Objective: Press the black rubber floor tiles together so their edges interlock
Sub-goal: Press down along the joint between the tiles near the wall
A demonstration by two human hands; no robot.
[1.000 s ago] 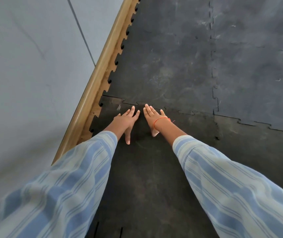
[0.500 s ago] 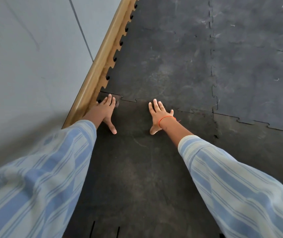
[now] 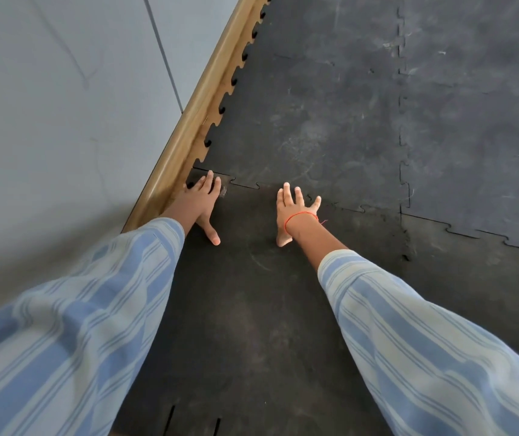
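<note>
- Step in hand, as I judge it: seating the far edge of the near tile [image 3: 251,309] into the far tile [image 3: 308,121] along the toothed seam [image 3: 245,185] that crosses the middle of the frame.
- Left hand [image 3: 200,204], centre-left by the wooden skirting [image 3: 195,105]: flat, palm down, fingers [image 3: 210,180] held close together, thumb splayed back toward the lower frame. Fingertips sit on the corner tab where the seam meets the skirting.
- Right hand [image 3: 292,209], centre frame, red thread bracelet [image 3: 299,217] at the wrist: flat, palm down, fingers [image 3: 287,191] spread apart, tips reaching to the seam or just short of it. Nothing gripped by either hand.
- Seam between the two hands reads closed and level. Right of the right hand, the joint line [image 3: 351,209] shows a thin dark line; cannot tell whether fully seated.
- Further right, another near tile [image 3: 472,278] meets the laid row [image 3: 478,105] at a seam [image 3: 472,234] with a visible dark gap.
- Next move, judged: downward palm weight at the corner tab, then work rightward along the seam, tooth by tooth.
- Risk: tabs riding on top instead of dropping in, especially tight against the skirting.
- Striped sleeves [image 3: 424,341] fill the lower frame; grey wall [image 3: 63,105] upper left.
</note>
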